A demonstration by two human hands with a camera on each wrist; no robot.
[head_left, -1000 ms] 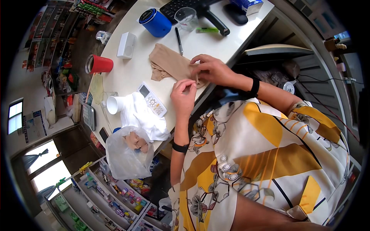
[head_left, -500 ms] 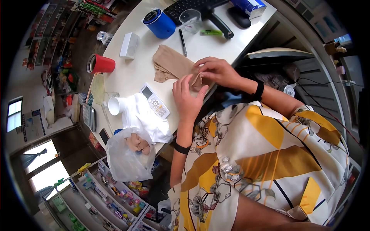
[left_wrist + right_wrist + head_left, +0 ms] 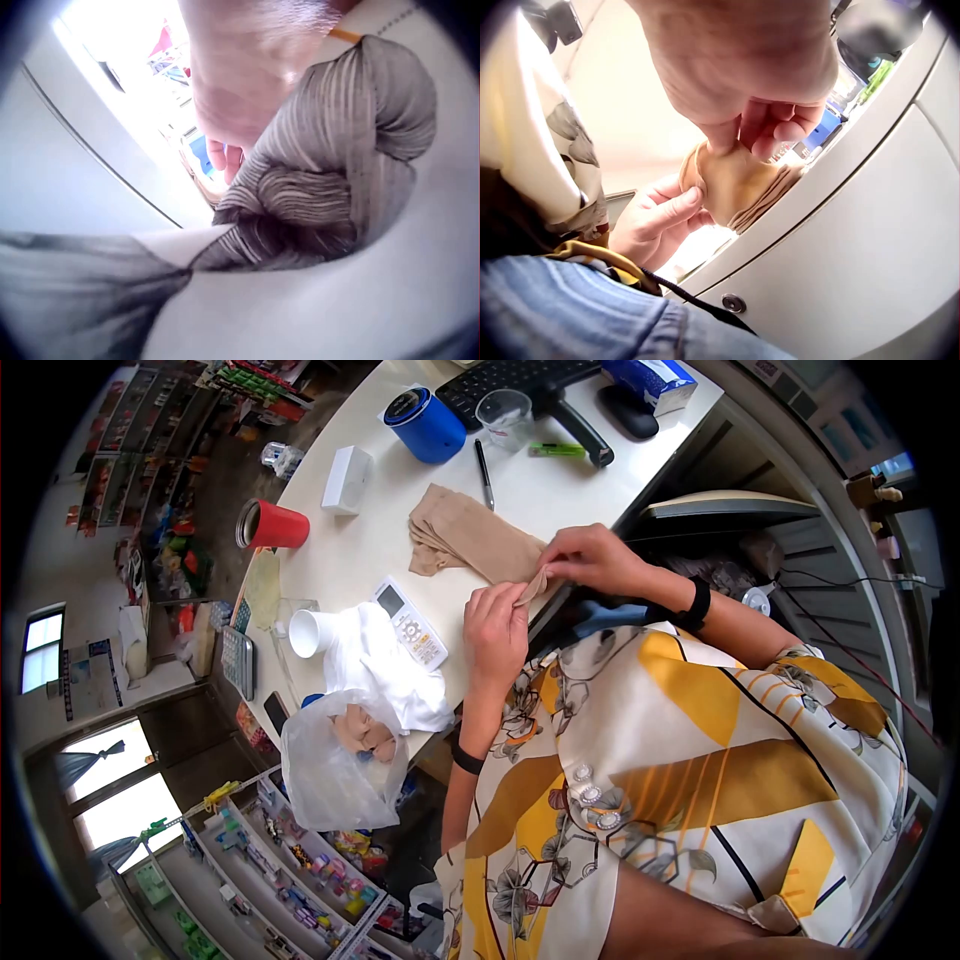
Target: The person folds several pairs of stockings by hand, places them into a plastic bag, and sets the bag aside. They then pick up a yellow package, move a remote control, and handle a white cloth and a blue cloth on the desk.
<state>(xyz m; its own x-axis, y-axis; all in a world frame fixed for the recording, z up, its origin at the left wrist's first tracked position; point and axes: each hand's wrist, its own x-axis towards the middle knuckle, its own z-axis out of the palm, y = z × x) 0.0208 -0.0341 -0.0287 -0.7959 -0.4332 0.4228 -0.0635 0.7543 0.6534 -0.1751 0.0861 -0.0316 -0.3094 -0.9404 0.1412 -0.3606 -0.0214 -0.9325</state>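
Observation:
A folded strip of thin tan cloth, which looks like stockings, lies across the desk with its near end at the desk's edge. My right hand pinches a corner of that near end between thumb and fingertips. On its other side my left hand holds the rim of the same end, thumb pressed on it in the right wrist view. There, the stockings show several stacked layers and an edge lifted between the hands. In the left wrist view, printed cloth hides most of my left hand.
Left of the hands lie a white calculator, white cloth, a white cup and a plastic bag with tan items. Farther back are a red tumbler, white box, blue canister, pen and scanner.
My left hand was spread beside the stockings half a second ago; now its fingers close on their near end. My right hand has drawn that end out toward the desk's edge.

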